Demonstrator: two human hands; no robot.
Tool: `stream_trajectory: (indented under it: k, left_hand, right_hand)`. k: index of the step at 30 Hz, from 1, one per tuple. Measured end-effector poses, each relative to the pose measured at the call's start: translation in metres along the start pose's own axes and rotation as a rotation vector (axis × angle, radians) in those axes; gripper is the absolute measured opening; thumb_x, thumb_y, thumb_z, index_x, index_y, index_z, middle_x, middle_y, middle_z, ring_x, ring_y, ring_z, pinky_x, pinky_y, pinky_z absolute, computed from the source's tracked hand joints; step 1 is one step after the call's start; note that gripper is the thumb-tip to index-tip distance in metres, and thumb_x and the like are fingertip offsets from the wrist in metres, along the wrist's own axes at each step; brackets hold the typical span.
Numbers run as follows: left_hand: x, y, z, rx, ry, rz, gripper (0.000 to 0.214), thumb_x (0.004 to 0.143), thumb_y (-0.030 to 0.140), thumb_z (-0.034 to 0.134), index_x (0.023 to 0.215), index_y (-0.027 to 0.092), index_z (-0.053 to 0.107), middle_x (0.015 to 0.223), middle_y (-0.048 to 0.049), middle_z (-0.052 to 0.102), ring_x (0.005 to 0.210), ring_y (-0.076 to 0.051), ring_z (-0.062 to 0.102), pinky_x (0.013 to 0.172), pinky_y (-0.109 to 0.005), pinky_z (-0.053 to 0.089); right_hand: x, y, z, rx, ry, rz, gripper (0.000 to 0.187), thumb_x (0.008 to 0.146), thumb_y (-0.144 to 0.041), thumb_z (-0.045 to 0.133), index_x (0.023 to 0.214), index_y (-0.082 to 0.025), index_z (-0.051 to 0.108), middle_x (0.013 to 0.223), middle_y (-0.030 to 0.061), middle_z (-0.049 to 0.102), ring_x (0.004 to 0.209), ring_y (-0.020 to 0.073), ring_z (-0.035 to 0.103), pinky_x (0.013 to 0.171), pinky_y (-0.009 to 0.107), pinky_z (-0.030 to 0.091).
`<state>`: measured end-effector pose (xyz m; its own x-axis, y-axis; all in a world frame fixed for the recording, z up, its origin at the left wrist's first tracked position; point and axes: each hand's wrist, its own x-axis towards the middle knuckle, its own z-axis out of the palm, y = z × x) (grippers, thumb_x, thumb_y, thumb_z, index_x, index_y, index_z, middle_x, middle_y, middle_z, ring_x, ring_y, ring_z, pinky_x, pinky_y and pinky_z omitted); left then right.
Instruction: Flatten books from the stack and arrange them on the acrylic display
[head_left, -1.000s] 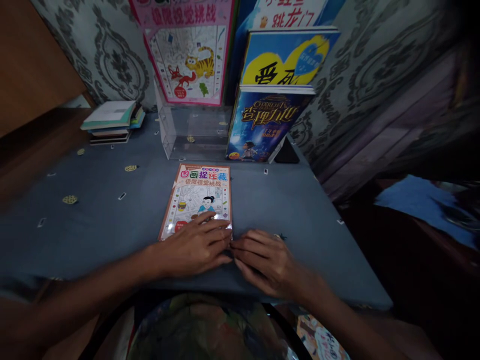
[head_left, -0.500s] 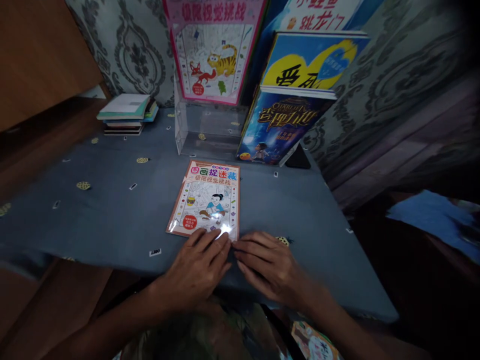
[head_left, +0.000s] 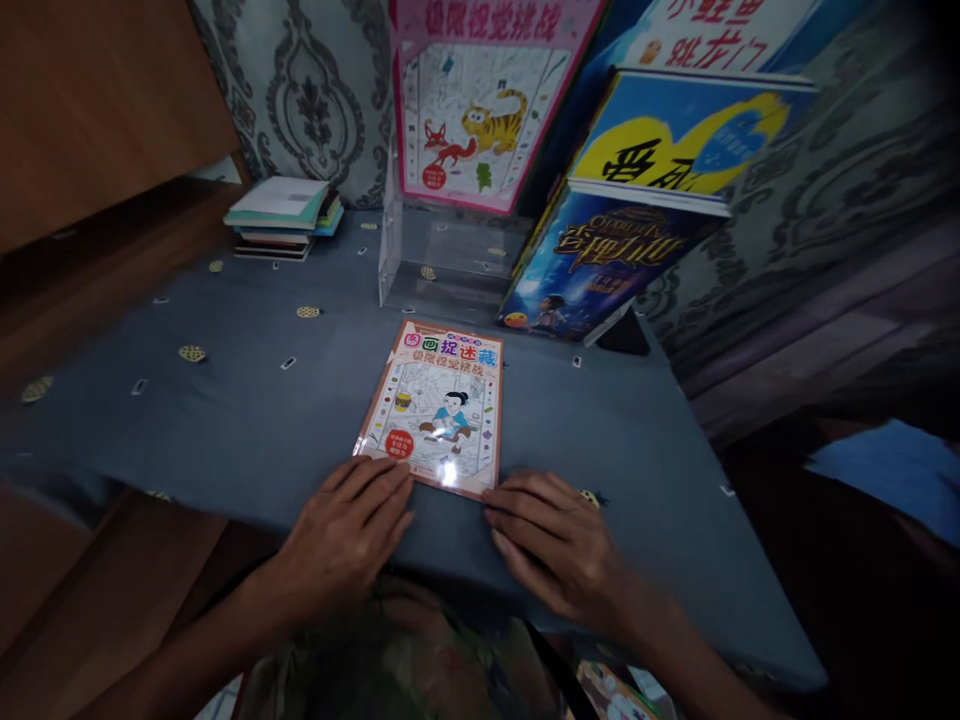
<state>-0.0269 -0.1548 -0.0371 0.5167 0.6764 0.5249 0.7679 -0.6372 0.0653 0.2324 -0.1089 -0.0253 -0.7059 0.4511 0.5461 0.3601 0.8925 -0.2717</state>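
A thin picture book (head_left: 442, 410) with an orange-brown border lies face up on the cloth-covered table (head_left: 600, 420). Its glossy cover shows a seated figure in blue and large coloured Chinese characters. At the lower left corner, the stretched fingers of my left hand (head_left: 352, 525) rest on the cover's edge. The fingertips of my right hand (head_left: 551, 540) touch the lower right corner, fingers extended and close together. Neither hand is wrapped round the book.
Behind stands a clear acrylic stand (head_left: 427, 285) with a pink-bordered book (head_left: 469, 130). A dark blue book (head_left: 592, 260) and a blue-yellow book (head_left: 682, 130) lean at its right. A stack of books (head_left: 281, 215) sits back left.
My left hand has slid left along the book's bottom edge to its lower left corner. My right hand stays at the lower right corner. The view has shifted slightly left.
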Motion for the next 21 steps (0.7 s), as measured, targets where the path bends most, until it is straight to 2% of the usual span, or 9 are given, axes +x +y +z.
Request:
stream_trajectory:
  k: [10, 13, 15, 18, 21]
  left_hand:
    - [-0.014, -0.022, -0.013, 0.027, 0.033, -0.057, 0.024, 0.096, 0.014, 0.051, 0.113, 0.008, 0.067, 0.11, -0.0126, 0.073, 0.106, -0.023, 0.066, 0.087, -0.036, 0.061]
    - [-0.016, -0.025, -0.015, 0.021, 0.024, -0.075, 0.025, 0.097, 0.014, 0.049, 0.114, 0.009, 0.066, 0.109, -0.0121, 0.073, 0.105, -0.022, 0.066, 0.086, -0.036, 0.061]
    - [-0.017, -0.025, -0.015, 0.017, 0.018, -0.081, 0.026, 0.097, 0.014, 0.048, 0.114, 0.008, 0.066, 0.109, -0.0126, 0.072, 0.106, -0.022, 0.065, 0.087, -0.036, 0.061]
    - [-0.018, -0.024, -0.013, 0.017, 0.044, -0.086, 0.025, 0.097, 0.013, 0.048, 0.113, 0.006, 0.066, 0.108, -0.0134, 0.072, 0.106, -0.024, 0.065, 0.087, -0.036, 0.06]
    - [-0.018, -0.024, -0.012, 0.026, 0.065, -0.088, 0.024, 0.097, 0.013, 0.047, 0.11, 0.007, 0.066, 0.105, -0.0124, 0.072, 0.104, -0.024, 0.065, 0.086, -0.036, 0.059]
  right_hand:
    - [0.022, -0.006, 0.007, 0.043, -0.074, -0.032, 0.015, 0.09, -0.01, 0.056, 0.094, -0.015, 0.07, 0.094, 0.0094, 0.075, 0.091, 0.0208, 0.066, 0.079, 0.038, 0.056]
    - [0.035, -0.005, 0.013, 0.073, -0.147, -0.065, 0.015, 0.094, -0.018, 0.057, 0.1, -0.014, 0.069, 0.101, 0.0099, 0.075, 0.097, 0.0213, 0.065, 0.087, 0.039, 0.055]
    - [0.047, -0.005, 0.019, 0.084, -0.25, -0.056, 0.027, 0.097, -0.031, 0.054, 0.114, -0.013, 0.067, 0.114, 0.0118, 0.073, 0.109, 0.0239, 0.063, 0.098, 0.043, 0.051]
    - [0.067, -0.004, 0.028, 0.093, -0.413, -0.039, 0.053, 0.098, -0.051, 0.049, 0.136, -0.014, 0.054, 0.136, 0.0132, 0.062, 0.13, 0.0262, 0.053, 0.114, 0.049, 0.039]
    - [0.084, -0.001, 0.037, 0.122, -0.485, -0.061, 0.064, 0.097, -0.058, 0.044, 0.144, -0.013, 0.046, 0.146, 0.0143, 0.054, 0.138, 0.0245, 0.046, 0.12, 0.048, 0.031]
